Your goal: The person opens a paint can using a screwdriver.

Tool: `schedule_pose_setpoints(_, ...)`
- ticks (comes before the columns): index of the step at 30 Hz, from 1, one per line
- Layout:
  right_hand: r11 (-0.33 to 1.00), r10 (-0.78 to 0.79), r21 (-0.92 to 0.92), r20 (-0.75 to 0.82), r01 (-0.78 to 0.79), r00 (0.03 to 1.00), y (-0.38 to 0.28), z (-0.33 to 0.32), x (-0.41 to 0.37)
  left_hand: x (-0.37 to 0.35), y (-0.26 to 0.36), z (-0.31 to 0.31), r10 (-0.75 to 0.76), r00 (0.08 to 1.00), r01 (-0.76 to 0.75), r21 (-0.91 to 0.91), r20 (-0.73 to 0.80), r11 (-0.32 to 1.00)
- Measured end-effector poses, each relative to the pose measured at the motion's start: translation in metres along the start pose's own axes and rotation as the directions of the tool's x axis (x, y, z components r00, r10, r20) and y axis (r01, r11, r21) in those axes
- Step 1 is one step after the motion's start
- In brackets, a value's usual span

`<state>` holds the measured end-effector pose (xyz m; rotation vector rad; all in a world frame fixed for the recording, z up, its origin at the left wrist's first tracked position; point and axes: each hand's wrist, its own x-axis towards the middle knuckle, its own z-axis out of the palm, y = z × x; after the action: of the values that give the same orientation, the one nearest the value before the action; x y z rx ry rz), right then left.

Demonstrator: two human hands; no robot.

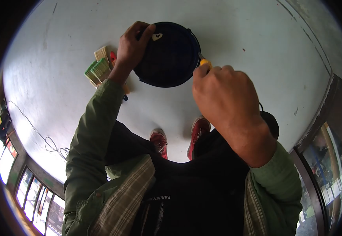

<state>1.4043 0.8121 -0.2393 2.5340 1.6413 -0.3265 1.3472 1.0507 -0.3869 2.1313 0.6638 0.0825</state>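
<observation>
A round, dark bucket (167, 59) with a black top stands on the pale floor, a whitish mark near its upper left edge. My left hand (133, 45) grips the bucket's left rim, its thumb lying over the top and its other fingers partly hidden. My right hand (226, 94) is closed around a yellow-handled tool (205, 63). The tool's short metal tip reaches the bucket's right rim; most of the handle is hidden in my fist, so its exact kind does not show.
Several paintbrushes (100, 69) with pale and green bristles lie left of the bucket, partly behind my left arm. My red shoes (159, 141) are below it. A thin cable (51, 143) lies at left. Glass panes (332, 169) border the floor at right.
</observation>
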Motion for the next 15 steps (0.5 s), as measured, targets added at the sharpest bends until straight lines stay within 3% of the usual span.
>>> schedule_pose_setpoints(3,0.999,0.037,-0.017,0.034,-0.037,0.999,-0.004,0.008,-0.016,0.002,-0.003,-0.001,-0.007,1.0,0.007,-0.021,0.002,1.0)
schedule_pose_setpoints(7,0.98,0.173,0.1,0.005,-0.173,0.985,-0.011,0.037,-0.039,0.002,-0.001,0.001,-0.054,0.999,0.054,-0.042,0.0,0.998)
schedule_pose_setpoints(9,0.923,0.281,0.28,-0.027,-0.262,0.959,-0.016,0.042,-0.043,0.0,0.001,0.0,-0.093,0.995,0.093,-0.012,-0.028,0.996)
schedule_pose_setpoints(13,0.881,0.305,0.405,-0.095,-0.243,0.947,0.001,0.028,-0.033,-0.005,-0.001,0.002,-0.141,0.989,0.139,-0.047,-0.038,0.989)
schedule_pose_setpoints(15,0.874,0.277,0.425,-0.039,-0.235,0.96,0.012,0.011,-0.021,-0.016,-0.009,0.01,-0.163,0.98,0.156,-0.066,-0.112,0.986)
